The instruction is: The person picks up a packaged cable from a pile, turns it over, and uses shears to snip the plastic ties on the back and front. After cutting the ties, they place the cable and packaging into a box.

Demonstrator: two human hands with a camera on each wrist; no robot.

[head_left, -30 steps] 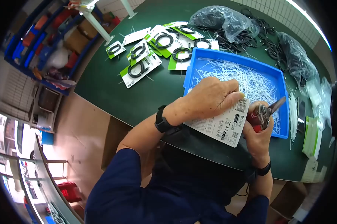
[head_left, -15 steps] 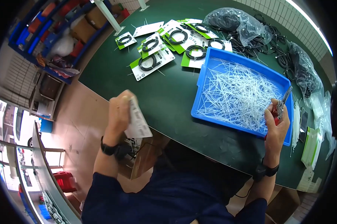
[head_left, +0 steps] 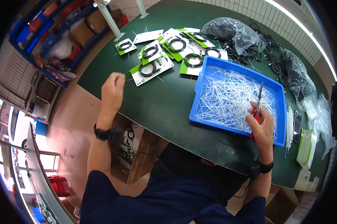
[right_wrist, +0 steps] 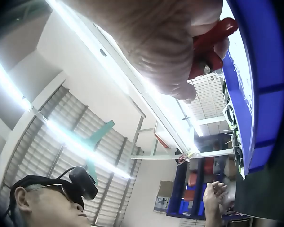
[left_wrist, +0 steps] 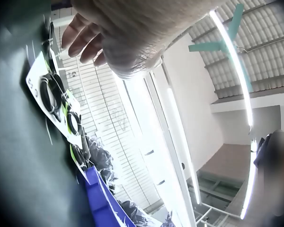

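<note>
My left hand [head_left: 113, 85] hovers over the near left edge of the green table [head_left: 168, 100], fingers loosely curled and holding nothing; the left wrist view shows its bare fingers [left_wrist: 83, 40] above a carded cable [left_wrist: 49, 92]. My right hand [head_left: 258, 121] grips red-handled cutters [head_left: 258, 100], blades pointing away, over the near right part of a blue tray [head_left: 195, 98] full of white cable ties [head_left: 232, 97]. The right wrist view shows the red handle [right_wrist: 213, 42] in my curled fingers beside the tray wall [right_wrist: 255, 71].
Several green-and-white cards with coiled black cables [head_left: 151, 67] lie at the far left of the table. Plastic bags of black cables [head_left: 228, 28] sit behind the tray and more bags [head_left: 299, 67] to its right. A cardboard box [head_left: 138, 149] stands under the table.
My left hand carried a white card off the table to the left and is now raised without it. My right hand moved the cutters from the tray's near corner to over the ties.
</note>
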